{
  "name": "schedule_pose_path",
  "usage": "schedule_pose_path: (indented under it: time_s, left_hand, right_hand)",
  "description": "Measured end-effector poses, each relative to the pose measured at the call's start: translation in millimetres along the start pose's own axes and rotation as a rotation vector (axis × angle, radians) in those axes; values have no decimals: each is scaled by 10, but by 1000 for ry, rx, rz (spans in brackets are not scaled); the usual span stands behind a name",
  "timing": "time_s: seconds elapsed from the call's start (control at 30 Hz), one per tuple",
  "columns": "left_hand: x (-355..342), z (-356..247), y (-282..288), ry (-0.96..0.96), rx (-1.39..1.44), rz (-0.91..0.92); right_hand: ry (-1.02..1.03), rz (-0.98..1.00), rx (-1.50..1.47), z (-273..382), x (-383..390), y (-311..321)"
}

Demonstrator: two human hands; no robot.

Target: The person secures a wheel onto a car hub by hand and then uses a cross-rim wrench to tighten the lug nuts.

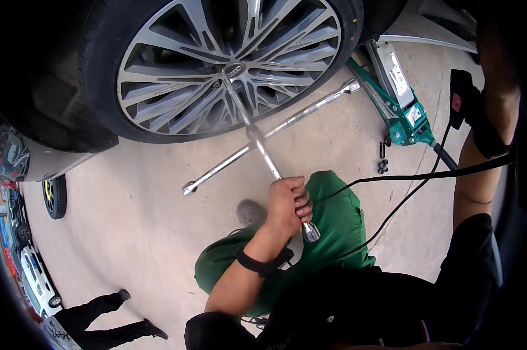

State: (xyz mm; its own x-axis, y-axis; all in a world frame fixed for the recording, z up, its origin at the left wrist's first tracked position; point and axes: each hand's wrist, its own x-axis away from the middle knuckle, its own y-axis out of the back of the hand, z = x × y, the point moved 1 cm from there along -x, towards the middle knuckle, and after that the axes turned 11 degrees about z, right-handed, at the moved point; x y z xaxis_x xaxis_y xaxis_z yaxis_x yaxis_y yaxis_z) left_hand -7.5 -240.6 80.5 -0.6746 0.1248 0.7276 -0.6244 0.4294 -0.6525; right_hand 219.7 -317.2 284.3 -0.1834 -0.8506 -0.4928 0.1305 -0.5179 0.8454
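My left hand (288, 204) is wrapped round the near arm of a chrome four-way lug wrench (257, 140), with that arm's socket end sticking out below my fist. The wrench's far arm reaches into the alloy wheel (176, 81) beside its centre cap, apparently onto a wheel nut; the contact is too small to be sure. Its two other arms spread left and right in front of the tyre. At the far right my right forearm is raised, and my right hand (499, 76) is dark at the picture's edge near the car body. Its fingers are hidden.
A green floor jack (406, 119) stands under the car right of the wheel. Beside it lie small dark parts (383, 166) on the concrete. Black cables (415, 175) cross from my right wrist to my lap. At lower left a person's legs (100, 321) and parked cars (39, 280) show.
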Motion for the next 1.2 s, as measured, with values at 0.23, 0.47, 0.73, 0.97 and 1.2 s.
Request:
schedule_pose_path:
  time_s: [0.23, 0.47, 0.73, 0.97, 1.2]
  left_hand:
    - [-175, 53, 99, -12, -92, -60]
    - [-67, -10, -10, -2, -54, -70]
    - [-100, 45, -1, 8, -75, -210]
    - [-31, 142, 48, -83, -57, -77]
    - [82, 431, -38, 47, -52, -59]
  right_hand:
    - [-574, 523, 70, -749, 915, -1828]
    - [-412, 262, -94, -639, 411, -893]
    - [-616, 197, 48, -426, 743, -1370]
    - [-509, 456, 139, -505, 826, -1655]
    - [-530, 351, 97, -379, 1163, -1304]
